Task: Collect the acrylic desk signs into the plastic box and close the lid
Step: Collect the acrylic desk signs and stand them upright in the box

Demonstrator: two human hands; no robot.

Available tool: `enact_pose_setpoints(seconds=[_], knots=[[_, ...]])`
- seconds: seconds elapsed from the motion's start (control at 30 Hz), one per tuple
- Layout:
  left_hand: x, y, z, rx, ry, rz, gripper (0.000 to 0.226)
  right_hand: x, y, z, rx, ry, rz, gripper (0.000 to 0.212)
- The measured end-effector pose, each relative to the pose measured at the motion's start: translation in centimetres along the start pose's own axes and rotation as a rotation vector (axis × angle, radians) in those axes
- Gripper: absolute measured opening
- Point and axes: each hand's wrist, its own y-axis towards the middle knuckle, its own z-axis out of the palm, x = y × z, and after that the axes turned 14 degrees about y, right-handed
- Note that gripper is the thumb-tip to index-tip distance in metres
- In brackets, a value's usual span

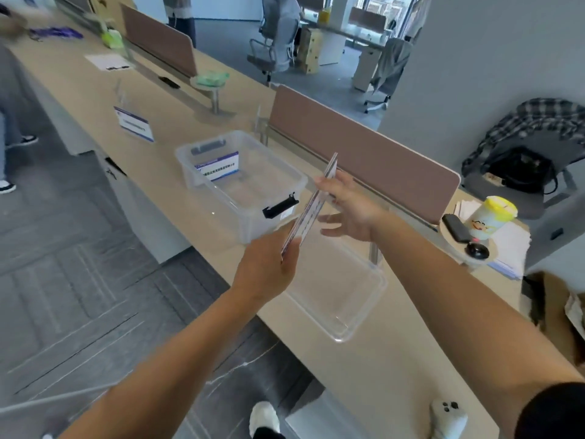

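An acrylic desk sign [311, 206] hangs tilted on edge in the air, just right of the clear plastic box [286, 182]. My left hand [266, 267] grips its lower end. My right hand [346, 207] touches its upper part with spread, straight fingers. The box stands open on the long desk, black latch toward me, and a second sign [218, 165] leans inside at its far end. A third sign [134, 124] stands on the desk beyond the box. The clear lid [357, 308] lies flat on the desk under my arms.
A brown divider panel [364, 156] runs behind the box. At the right are a yellow-lidded cup [490, 217], a black phone and papers. A white phone [448, 415] lies at the desk's near end. Office chairs stand behind, and a person's legs show at far left.
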Motion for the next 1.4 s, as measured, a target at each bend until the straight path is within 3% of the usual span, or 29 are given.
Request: enact_pose_setpoints(seconds=[0.13,0.23,0.37,0.53,0.67,0.87,1.03,1.2,1.4], knots=[[3.6,3.2,-0.6,0.012,0.068,-0.024,0.037,0.8,4.8,2.7,0.021,0.034,-0.043,0.056],[6.0,6.9,-0.9,0.133,0.016,-0.065,0.045,2.0,9.0,3.7,0.036,0.083,-0.052,0.048],[10.2,11.8,-1.2,0.360,-0.281,-0.161,0.070,3.7,15.2,4.4,0.075,0.159,-0.045,0.056],[15.7,16.5,-1.1,0.433,-0.463,-0.292,0.070,5.9,21.6,6.1,0.112,0.225,-0.083,0.052],[19.8,20.0,-1.0,0.495,-0.624,-0.311,0.079,6.6,26.2,8.7,0.116,0.292,-0.099,0.072],[28.5,25.3,-1.5,0.548,-0.703,-0.245,0.090,6.6,32.3,12.8,0.084,0.309,-0.122,0.082],[35.3,29.5,-2.7,0.658,-0.769,-0.130,0.091,5.8,35.2,17.4,-0.022,0.417,-0.097,0.092],[39.0,32.3,-1.6,0.803,-0.801,-0.156,0.091,4.4,37.9,19.7,-0.164,0.524,-0.046,0.095],[40.8,37.5,0.8,0.985,-0.575,-0.094,0.108,2.8,41.7,17.3,-0.293,0.649,-0.035,0.088]])
